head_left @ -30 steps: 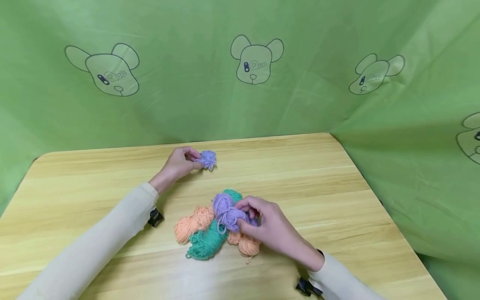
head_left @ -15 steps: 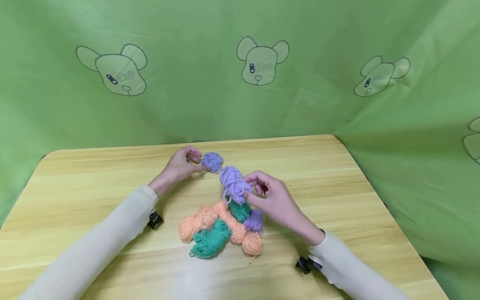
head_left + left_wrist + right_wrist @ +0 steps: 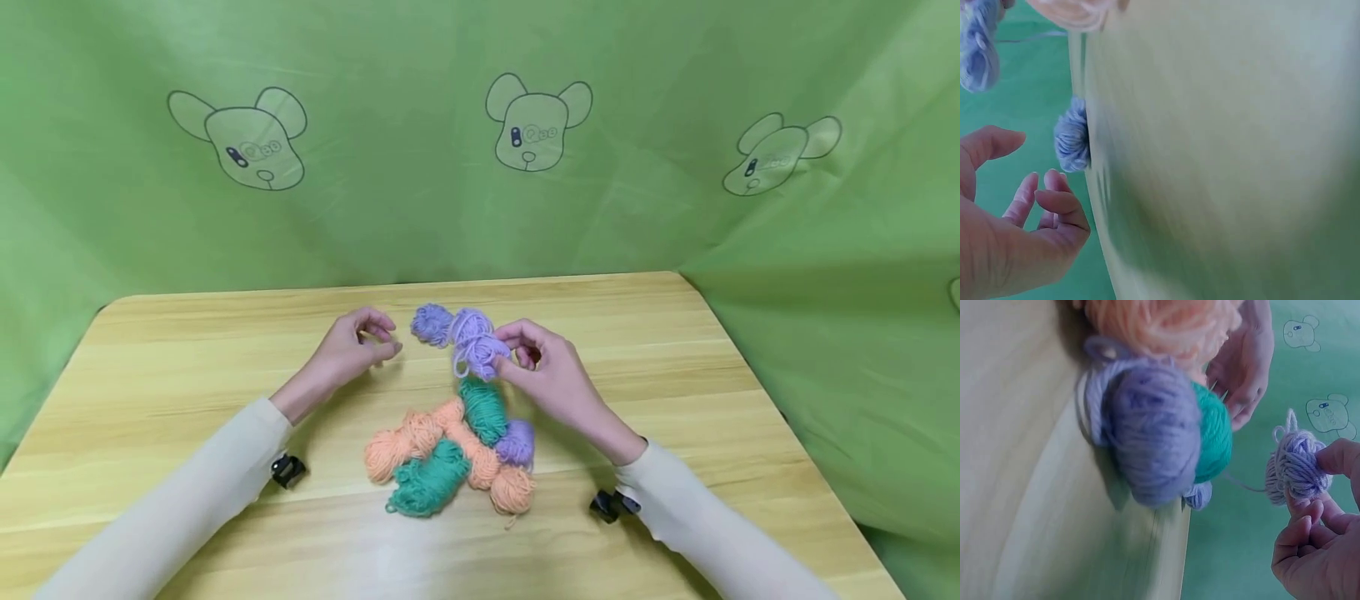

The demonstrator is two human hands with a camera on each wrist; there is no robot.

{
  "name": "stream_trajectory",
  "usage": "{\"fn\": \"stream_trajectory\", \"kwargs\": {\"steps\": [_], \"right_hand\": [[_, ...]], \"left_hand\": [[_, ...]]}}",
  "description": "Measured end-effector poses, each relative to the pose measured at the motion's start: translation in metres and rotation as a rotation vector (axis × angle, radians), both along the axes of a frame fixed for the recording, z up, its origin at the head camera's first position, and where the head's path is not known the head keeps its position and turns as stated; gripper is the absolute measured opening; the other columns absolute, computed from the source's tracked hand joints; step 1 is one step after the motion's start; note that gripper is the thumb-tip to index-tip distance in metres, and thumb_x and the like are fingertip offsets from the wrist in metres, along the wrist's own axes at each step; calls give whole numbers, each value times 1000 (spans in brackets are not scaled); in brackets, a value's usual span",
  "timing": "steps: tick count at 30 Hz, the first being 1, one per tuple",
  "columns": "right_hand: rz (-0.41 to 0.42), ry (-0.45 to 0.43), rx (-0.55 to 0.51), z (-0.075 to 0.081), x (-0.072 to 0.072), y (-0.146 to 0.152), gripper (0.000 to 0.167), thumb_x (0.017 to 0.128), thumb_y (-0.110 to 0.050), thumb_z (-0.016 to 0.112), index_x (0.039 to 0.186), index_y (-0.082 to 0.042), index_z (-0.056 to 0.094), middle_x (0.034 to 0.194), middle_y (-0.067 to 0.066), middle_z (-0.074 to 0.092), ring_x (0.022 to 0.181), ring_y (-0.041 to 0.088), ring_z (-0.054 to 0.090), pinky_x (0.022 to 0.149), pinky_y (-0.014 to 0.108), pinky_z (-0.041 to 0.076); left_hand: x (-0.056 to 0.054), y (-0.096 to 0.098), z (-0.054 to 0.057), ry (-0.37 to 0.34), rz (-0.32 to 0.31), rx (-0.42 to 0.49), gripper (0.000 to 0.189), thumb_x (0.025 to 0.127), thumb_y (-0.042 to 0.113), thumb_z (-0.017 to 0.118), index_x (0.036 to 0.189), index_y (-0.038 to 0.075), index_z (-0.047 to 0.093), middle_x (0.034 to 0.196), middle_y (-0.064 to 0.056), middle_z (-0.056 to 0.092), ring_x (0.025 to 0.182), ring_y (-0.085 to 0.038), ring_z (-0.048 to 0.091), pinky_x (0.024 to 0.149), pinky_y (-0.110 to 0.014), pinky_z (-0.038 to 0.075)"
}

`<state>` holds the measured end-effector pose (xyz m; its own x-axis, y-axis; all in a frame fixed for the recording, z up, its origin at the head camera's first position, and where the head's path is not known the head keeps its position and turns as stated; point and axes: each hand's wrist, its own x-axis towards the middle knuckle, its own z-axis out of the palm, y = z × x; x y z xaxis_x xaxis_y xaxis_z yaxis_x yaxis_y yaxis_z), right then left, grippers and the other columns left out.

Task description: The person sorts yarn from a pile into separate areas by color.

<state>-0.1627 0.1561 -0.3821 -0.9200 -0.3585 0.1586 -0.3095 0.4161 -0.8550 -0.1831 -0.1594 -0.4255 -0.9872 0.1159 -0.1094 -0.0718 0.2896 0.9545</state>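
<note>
My right hand (image 3: 551, 371) pinches a lilac yarn skein (image 3: 476, 346) between thumb and fingers. In the right wrist view that skein (image 3: 1297, 465) hangs in the air above the table, a loose strand trailing from it. A smaller purple yarn ball (image 3: 432, 324) lies near the table's far edge, just left of the held skein in the head view. Left of that ball is my left hand (image 3: 348, 350), thumb and fingers apart with nothing between them. The left wrist view also shows a gap between this hand (image 3: 1029, 219) and the purple ball (image 3: 1074, 137).
On the wooden table (image 3: 225, 358), nearer the body, lies a cluster of yarn: peach skeins (image 3: 405, 442), a green skein (image 3: 431, 479), another green skein (image 3: 483, 410) and a purple ball (image 3: 516, 443). A green curtain (image 3: 390, 208) hangs behind the far edge.
My right hand has lifted the lilac skein off the cluster and carried it toward the far edge. My left hand has let go of the small purple ball and drawn back left.
</note>
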Motion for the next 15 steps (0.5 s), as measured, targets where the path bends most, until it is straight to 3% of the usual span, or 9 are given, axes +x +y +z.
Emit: {"fn": "stream_trajectory", "kwargs": {"steps": [7, 15], "right_hand": [[-19, -11, -5, 0, -12, 1, 28, 96, -2, 77, 123, -1, 72, 94, 8, 66, 80, 21, 53, 65, 22, 43], [-33, -22, -2, -5, -26, 2, 28, 97, -4, 76, 124, -1, 71, 98, 10, 69, 78, 20, 53, 64, 21, 43]], "left_hand": [[24, -4, 9, 31, -5, -8, 41, 96, 12, 79, 130, -6, 62, 116, -14, 66, 85, -20, 60, 70, -29, 51], [49, -8, 13, 16, 4, 0, 42, 98, 14, 79, 132, -5, 62, 117, -14, 67, 86, -20, 59, 68, -27, 49]]}}
